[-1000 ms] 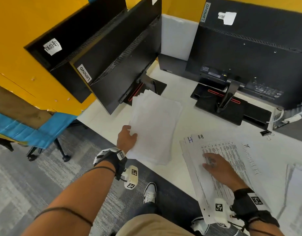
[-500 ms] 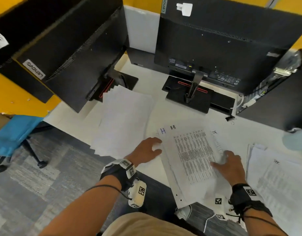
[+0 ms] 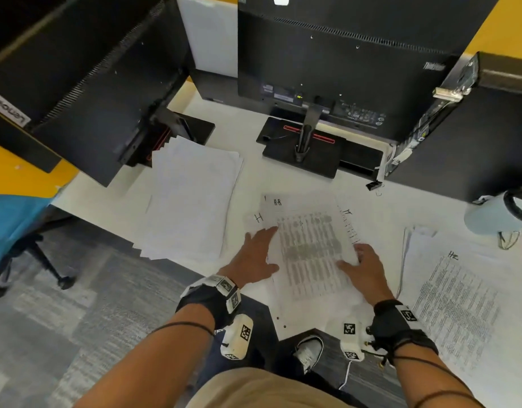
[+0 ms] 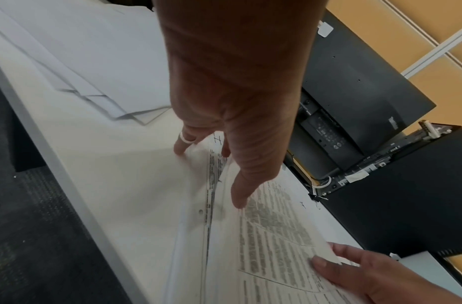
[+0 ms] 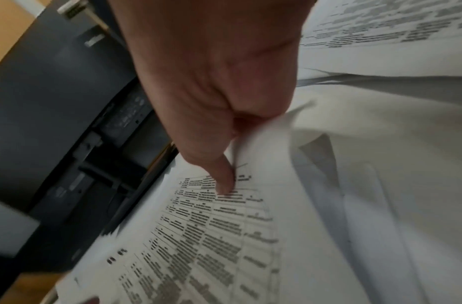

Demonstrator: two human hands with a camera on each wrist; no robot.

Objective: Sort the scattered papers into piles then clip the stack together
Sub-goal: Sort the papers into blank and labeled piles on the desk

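Three paper piles lie on the white desk [image 3: 248,172]: a blank pile [image 3: 189,198] at left, a printed pile in the middle, and another printed pile [image 3: 459,304] at right. The middle pile's top sheet [image 3: 309,251] carries a printed table. My left hand [image 3: 271,248] lies with straight fingers along that pile's left edge, thumb on the top sheet [image 4: 271,232]. At the right edge of the sheet [image 5: 211,226], my right hand [image 3: 354,257] pinches it, thumb above and fingers curled under, so that side is raised. A black binder clip [image 3: 373,185] sits by the right monitor's base.
Two black monitors stand at the back, their bases [image 3: 304,148] on the desk. A dark computer case [image 3: 465,136] is at the right, a pale round object [image 3: 495,213] beside it. The middle pile overhangs the desk's front edge, with an office chair [image 3: 24,245] at left.
My left hand has let go of the blank pile and moved right to the middle pile. My right hand slid from the sheet's middle to its right edge and took hold.
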